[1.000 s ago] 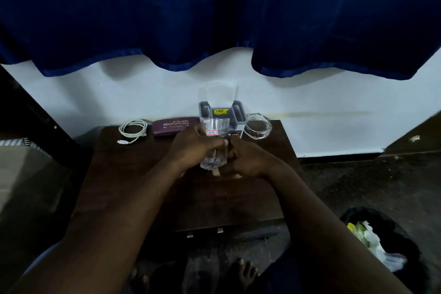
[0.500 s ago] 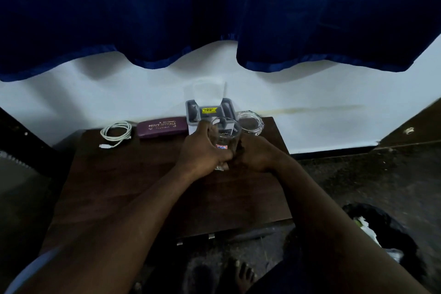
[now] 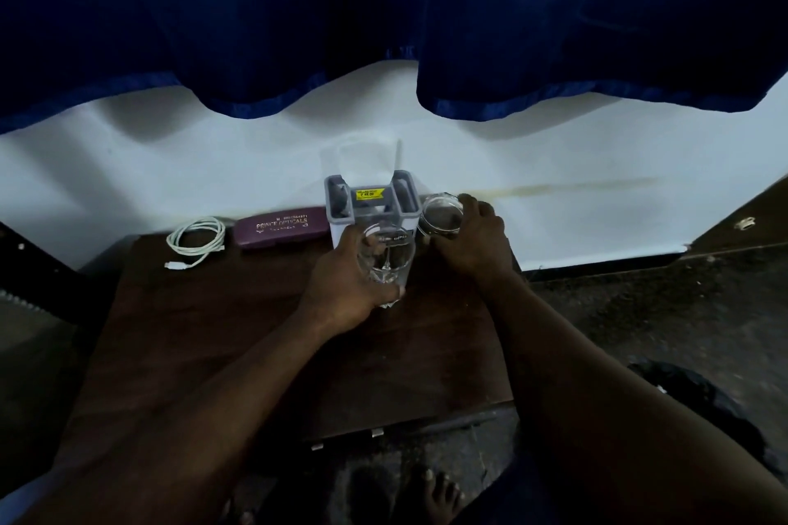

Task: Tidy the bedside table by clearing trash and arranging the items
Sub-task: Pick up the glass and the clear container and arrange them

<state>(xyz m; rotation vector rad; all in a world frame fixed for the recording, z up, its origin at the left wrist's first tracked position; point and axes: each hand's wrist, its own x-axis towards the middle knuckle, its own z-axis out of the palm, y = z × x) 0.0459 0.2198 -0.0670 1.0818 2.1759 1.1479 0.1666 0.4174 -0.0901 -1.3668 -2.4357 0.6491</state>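
My left hand (image 3: 341,290) grips a clear drinking glass (image 3: 386,258) held just above the dark wooden bedside table (image 3: 239,354). My right hand (image 3: 473,239) reaches to the back right corner and curls round a second, shorter clear glass (image 3: 441,215). Between them at the back stands a grey and white plastic container (image 3: 366,205) with a yellow price sticker. A purple spectacle case (image 3: 279,228) lies left of it, and a coiled white charging cable (image 3: 196,241) lies at the back left.
A white wall and a dark blue curtain (image 3: 383,13) rise behind the table. A black bin bag (image 3: 703,405) sits on the floor at the right. My bare foot (image 3: 439,494) shows below the table's front edge.
My right hand left the first glass and moved back right onto the second glass. My left hand keeps the first glass, now turned with its mouth toward me.
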